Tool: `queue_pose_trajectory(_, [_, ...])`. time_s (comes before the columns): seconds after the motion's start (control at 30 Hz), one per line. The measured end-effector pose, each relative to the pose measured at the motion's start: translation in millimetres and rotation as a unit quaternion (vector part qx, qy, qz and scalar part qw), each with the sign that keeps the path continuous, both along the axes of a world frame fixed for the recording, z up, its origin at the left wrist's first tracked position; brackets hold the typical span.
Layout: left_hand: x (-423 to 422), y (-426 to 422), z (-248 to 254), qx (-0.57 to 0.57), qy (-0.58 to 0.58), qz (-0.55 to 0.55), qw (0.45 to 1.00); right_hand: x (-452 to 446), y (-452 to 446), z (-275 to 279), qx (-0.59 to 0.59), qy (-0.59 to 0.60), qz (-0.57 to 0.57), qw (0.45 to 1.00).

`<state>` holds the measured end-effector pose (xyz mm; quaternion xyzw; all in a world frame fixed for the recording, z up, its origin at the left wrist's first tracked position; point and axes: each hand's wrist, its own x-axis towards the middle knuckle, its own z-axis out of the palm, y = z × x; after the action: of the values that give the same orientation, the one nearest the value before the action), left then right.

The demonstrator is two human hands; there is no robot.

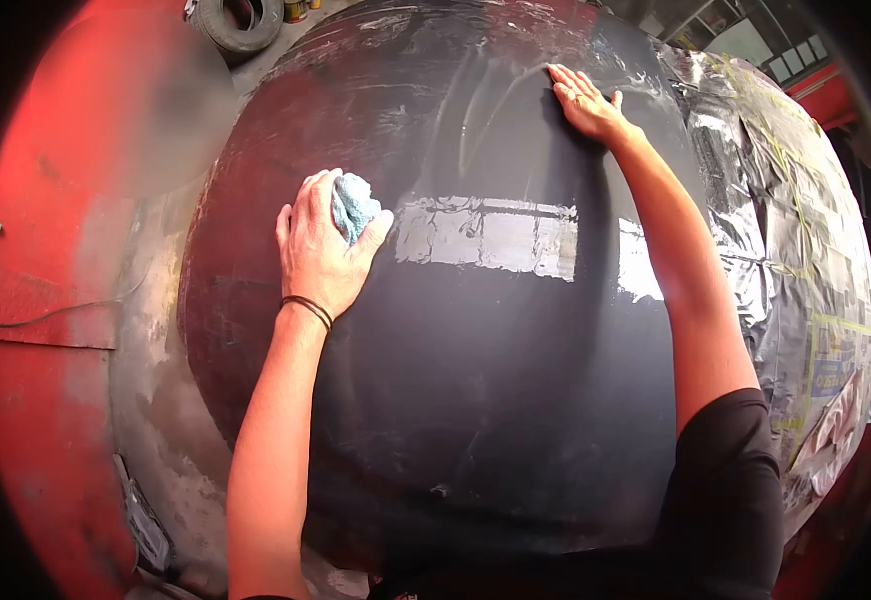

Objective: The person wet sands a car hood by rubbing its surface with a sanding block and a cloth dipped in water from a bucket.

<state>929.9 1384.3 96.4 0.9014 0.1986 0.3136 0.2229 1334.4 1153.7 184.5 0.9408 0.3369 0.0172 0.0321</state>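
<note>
A large dark, wet car panel (pixel 436 370) curves across the middle of the head view, with water streaks over its far part and a bright reflection at its centre. My left hand (pixel 321 245) is closed around a light blue cloth (pixel 355 208) and rests on the left part of the panel. Part of the cloth is hidden under the fingers. Farther up and to the right, my right hand (pixel 588 103) lies flat on the wet surface, fingers stretched out. Nothing shows in it.
Masking sheets of plastic and paper (pixel 776 230) cover the area right of the panel. A red wall (pixel 46 200) stands at the left, beside a stained concrete floor (pixel 156 400). At the top left lies a tyre (pixel 241 28), with small cans (pixel 296 10) near it.
</note>
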Motion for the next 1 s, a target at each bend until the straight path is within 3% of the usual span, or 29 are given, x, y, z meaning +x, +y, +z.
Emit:
queue_pose_trajectory(0.1, [-2,0,0,-0.011,-0.002,-0.004,1.000,-48,-6,5,-0.027,0.003,0.041,0.999])
queue_pose_trajectory(0.2, [-1,1,-5,-0.007,-0.012,0.001,1.000,-211,-72,17,-0.030,0.051,0.204,0.977])
queue_pose_trajectory(0.27, [-1,-1,-3,0.000,0.005,0.009,1.000,-253,-106,32,-0.054,0.119,0.227,0.965])
queue_pose_trajectory(0.33, [-1,1,-4,0.004,0.002,0.003,1.000,-199,-115,31,-0.052,0.079,0.169,0.981])
queue_pose_trajectory(0.43, [1,2,1,-0.004,-0.002,-0.006,1.000,-25,-113,14,-0.039,0.012,0.032,0.999])
queue_pose_trajectory(0.5, [-2,2,0,-0.018,0.003,-0.015,1.000,5,-95,9,-0.009,0.010,-0.019,1.000])
queue_pose_trajectory(0.6, [-2,2,0,-0.009,0.005,-0.010,1.000,-76,-107,7,0.028,0.014,0.042,0.999])
queue_pose_trajectory(0.67, [-2,1,0,-0.022,0.018,-0.008,1.000,-194,-129,19,0.003,0.041,0.135,0.990])
queue_pose_trajectory(0.73, [-2,1,1,-0.029,0.020,-0.009,0.999,-256,-160,29,-0.024,0.092,0.194,0.976])
queue_pose_trajectory(0.8, [-1,1,3,-0.035,0.014,-0.018,0.999,-219,-169,36,-0.023,0.099,0.161,0.982])
queue_pose_trajectory(0.87, [-1,0,4,-0.056,0.005,-0.029,0.998,-124,-169,24,-0.004,0.010,0.091,0.996])
queue_pose_trajectory(0.97, [-2,-2,8,-0.042,-0.008,-0.037,0.998,27,-167,8,-0.009,0.002,-0.051,0.999])
queue_pose_trajectory(1.0, [-1,-2,7,-0.046,-0.007,-0.037,0.998,21,-161,13,-0.001,0.004,-0.071,0.997])
